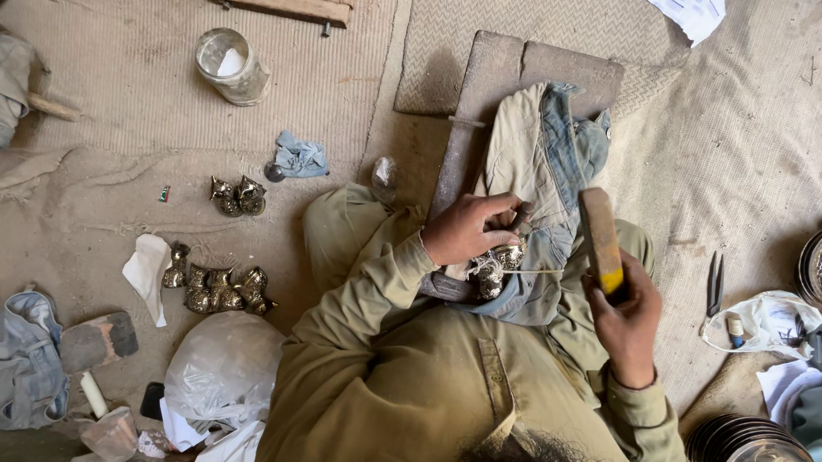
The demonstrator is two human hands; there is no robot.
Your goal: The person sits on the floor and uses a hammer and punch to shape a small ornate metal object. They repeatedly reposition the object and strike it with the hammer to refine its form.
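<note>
On lap, centre: metal piece (499,266) pinned on denim pad (559,163) over wood block (489,88).
Left hand (461,228) is closed, pinching the piece; right hand (628,325) is clenched on a mallet (602,239). Blows are best kept light, clear of the fingers. Finished pieces (218,288) lie left.

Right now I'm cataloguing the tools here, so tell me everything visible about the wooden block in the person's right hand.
The long tan wooden block is rectangular and worn, with a yellow patch near its lower end. The right hand grips that lower end, holding it nearly upright above the faded blue denim cloth on the lap. A thin pale rod runs towards it from the left.
</note>
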